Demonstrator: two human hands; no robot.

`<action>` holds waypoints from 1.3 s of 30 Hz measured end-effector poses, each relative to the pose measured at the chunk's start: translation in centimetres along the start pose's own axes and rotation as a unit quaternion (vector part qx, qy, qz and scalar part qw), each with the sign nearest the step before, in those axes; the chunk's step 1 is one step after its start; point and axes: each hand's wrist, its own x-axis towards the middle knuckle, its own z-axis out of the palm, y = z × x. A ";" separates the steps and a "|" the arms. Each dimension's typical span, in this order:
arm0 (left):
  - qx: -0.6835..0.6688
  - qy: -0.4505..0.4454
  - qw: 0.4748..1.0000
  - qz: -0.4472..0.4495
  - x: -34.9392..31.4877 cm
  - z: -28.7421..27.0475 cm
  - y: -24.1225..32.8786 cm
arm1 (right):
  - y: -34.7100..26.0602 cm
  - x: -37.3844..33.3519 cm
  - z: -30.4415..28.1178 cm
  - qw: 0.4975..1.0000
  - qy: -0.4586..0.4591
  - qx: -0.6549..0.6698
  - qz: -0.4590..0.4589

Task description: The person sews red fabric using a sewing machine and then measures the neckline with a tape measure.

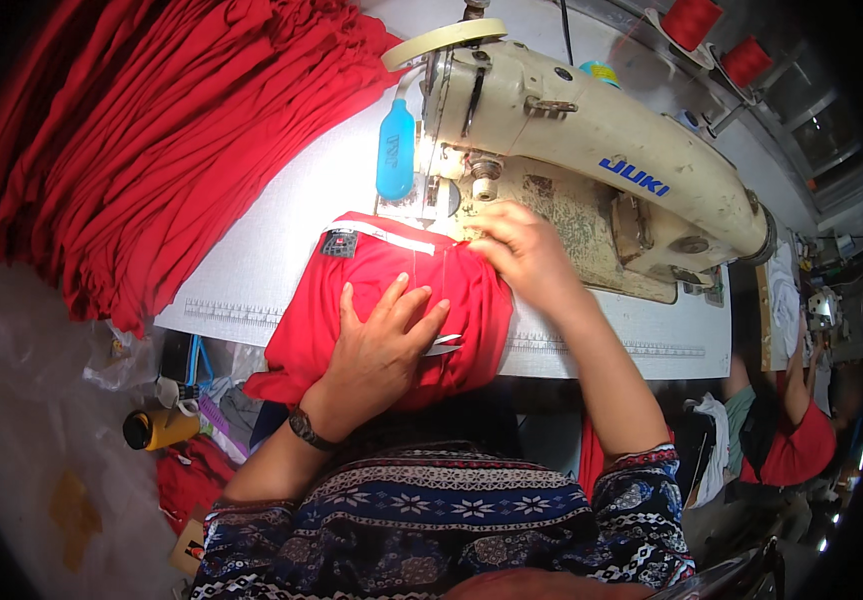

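Observation:
A red garment (371, 300) lies bunched at the front edge of the sewing table, with a white neck tape (381, 236) and a dark label along its far edge. Flat on the cloth rests my left hand (384, 335), fingers spread. Two pale, pointed blades (441, 346), like thread snips, stick out beside its thumb; their other end is hidden. My right hand (526, 250) pinches the garment's far right edge, just in front of the sewing machine (581, 110). Loose threads run over the cloth between the hands.
A tall heap of red cloth (171, 130) covers the table's left side. A blue tag-shaped piece (396, 150) hangs by the machine head. Red thread cones (691, 22) stand at the back right. A yellow bottle (163, 428) is below left; another person (791, 440) sits far right.

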 end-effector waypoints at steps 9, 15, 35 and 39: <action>0.007 0.002 1.000 0.004 0.1 0.0 0.1 | -1.4 1.0 2.8 0.996 -0.041 -0.029 -0.077; 0.008 0.002 1.000 0.006 0.0 0.2 0.0 | -1.8 0.0 3.4 0.996 -0.017 -0.042 -0.076; -0.004 -0.016 1.000 -0.001 0.0 0.0 0.1 | 1.0 1.1 0.4 0.992 -0.108 0.038 -0.043; -0.006 -0.019 1.000 -0.001 0.1 -0.1 0.0 | 0.3 1.4 0.9 0.992 -0.101 -0.037 -0.061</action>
